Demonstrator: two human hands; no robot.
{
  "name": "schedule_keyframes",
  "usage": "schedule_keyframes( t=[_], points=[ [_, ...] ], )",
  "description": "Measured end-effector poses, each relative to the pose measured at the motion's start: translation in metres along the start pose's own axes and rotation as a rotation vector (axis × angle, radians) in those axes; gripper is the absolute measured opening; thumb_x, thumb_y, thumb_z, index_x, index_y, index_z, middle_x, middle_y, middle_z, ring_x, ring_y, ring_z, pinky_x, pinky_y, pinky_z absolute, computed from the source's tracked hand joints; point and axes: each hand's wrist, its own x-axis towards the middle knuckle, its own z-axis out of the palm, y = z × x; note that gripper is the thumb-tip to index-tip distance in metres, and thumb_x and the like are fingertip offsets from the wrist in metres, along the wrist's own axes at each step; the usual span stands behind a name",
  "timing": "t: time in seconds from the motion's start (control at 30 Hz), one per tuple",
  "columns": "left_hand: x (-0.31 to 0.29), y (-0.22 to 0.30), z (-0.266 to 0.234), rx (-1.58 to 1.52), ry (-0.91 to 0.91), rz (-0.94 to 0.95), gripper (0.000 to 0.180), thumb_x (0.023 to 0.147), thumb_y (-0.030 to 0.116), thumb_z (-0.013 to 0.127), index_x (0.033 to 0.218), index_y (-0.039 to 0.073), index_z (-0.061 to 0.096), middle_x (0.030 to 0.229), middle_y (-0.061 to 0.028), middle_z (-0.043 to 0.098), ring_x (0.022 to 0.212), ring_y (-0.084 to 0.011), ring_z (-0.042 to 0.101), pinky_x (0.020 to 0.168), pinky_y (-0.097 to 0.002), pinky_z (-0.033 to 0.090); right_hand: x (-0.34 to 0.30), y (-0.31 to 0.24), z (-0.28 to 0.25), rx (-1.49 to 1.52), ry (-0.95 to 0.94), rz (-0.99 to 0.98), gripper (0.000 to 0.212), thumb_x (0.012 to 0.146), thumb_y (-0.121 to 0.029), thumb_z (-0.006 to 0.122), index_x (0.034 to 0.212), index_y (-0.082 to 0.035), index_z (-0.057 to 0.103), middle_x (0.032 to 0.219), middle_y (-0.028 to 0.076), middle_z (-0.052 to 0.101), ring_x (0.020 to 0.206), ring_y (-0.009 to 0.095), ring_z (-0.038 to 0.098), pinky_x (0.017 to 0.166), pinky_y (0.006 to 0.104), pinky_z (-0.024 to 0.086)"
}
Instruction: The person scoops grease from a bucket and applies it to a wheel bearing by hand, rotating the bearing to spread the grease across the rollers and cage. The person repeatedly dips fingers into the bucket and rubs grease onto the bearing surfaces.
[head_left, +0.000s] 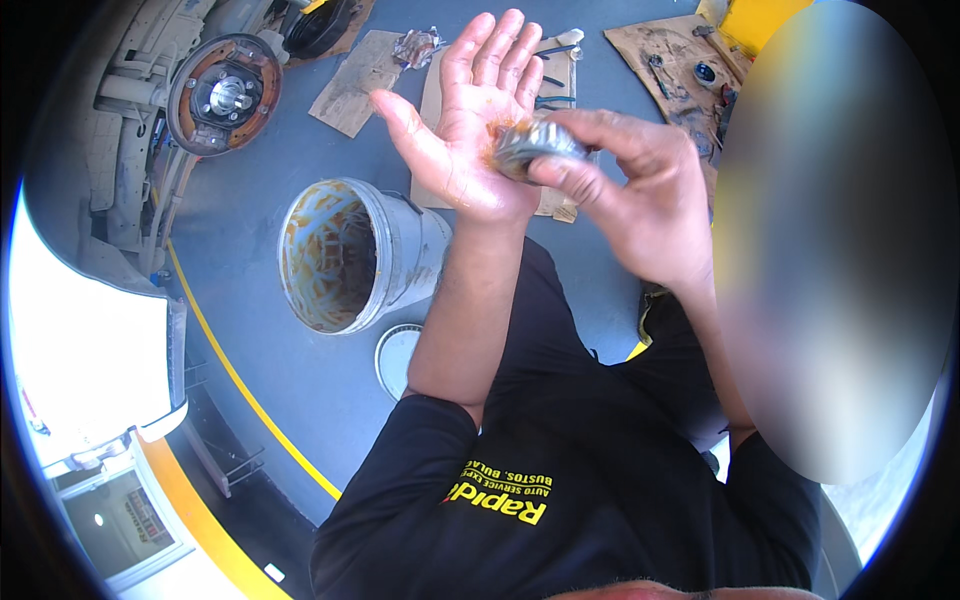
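Observation:
My left hand [470, 150] is turned palm up with its fingers stretched out, and orange-brown grease is smeared on the palm. Between thumb and fingers of my right hand [645, 190] is a metal roller bearing [540, 147], slightly blurred. Its greasy edge meets the left palm near the heel of the hand. Below and left of my hands, a white bucket [415, 240] leans over with its mouth toward the left; brown grease streaks coat its inside wall. A round pale lid [397, 357] lies beside it, partly behind my left forearm.
A wheel hub with brake shoes [226, 95] shows on the vehicle at upper left. Cardboard with bolts and dark-handled tools [560, 75] lies beyond my hands. Another dirty cardboard sheet [640, 45] holds parts at upper right. A yellow line [235, 375] crosses the grey floor. The right side is blurred.

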Motion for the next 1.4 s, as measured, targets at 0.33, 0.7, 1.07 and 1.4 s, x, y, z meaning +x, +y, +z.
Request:
schedule_keyframes(
  t=[0.33,0.7,1.07,1.4],
  points=[
    [0.005,0.000,0.013,0.048,0.029,-0.058,0.119,0.090,0.093,0.015,0.156,-0.004,0.035,0.162,-0.0338,0.030,0.151,-0.0493,0.029,0.127,-0.0572,0.018,0.003,0.001,-0.002,0.015,0.081,-0.081,0.033,0.090,-0.016,0.083,0.114,0.003,0.074,0.100,0.014,0.077,0.091,0.021,0.073,0.084,0.0324,0.056],
    [0.009,-0.001,0.000,-0.145,-0.248,0.163,0.116,0.093,0.089,0.017,0.158,-0.005,0.031,0.166,-0.0331,0.025,0.156,-0.0447,0.021,0.129,-0.0540,0.014,0.003,0.006,-0.002,-0.110,0.158,0.091,0.036,0.087,-0.020,0.085,0.110,0.006,0.075,0.097,0.020,0.077,0.087,0.025,0.076,0.078,0.0340,0.059],
    [0.007,-0.005,-0.011,0.177,-0.224,0.222,0.117,0.092,0.090,0.013,0.162,-0.002,0.025,0.167,-0.0332,0.021,0.157,-0.0453,0.018,0.129,-0.0551,0.005,-0.005,-0.006,0.007,0.260,0.034,0.403,0.036,0.089,-0.013,0.083,0.119,0.005,0.073,0.098,0.015,0.077,0.088,0.017,0.074,0.080,0.0307,0.058],
    [0.000,-0.005,0.019,0.053,-0.152,0.048,0.119,0.091,0.091,0.015,0.161,-0.004,0.025,0.167,-0.0329,0.019,0.157,-0.0455,0.017,0.129,-0.0547,0.005,-0.009,-0.005,0.002,0.158,0.010,0.173,0.034,0.092,-0.012,0.081,0.119,0.007,0.072,0.100,0.011,0.076,0.092,0.016,0.072,0.084,0.0296,0.057]
  ],
)
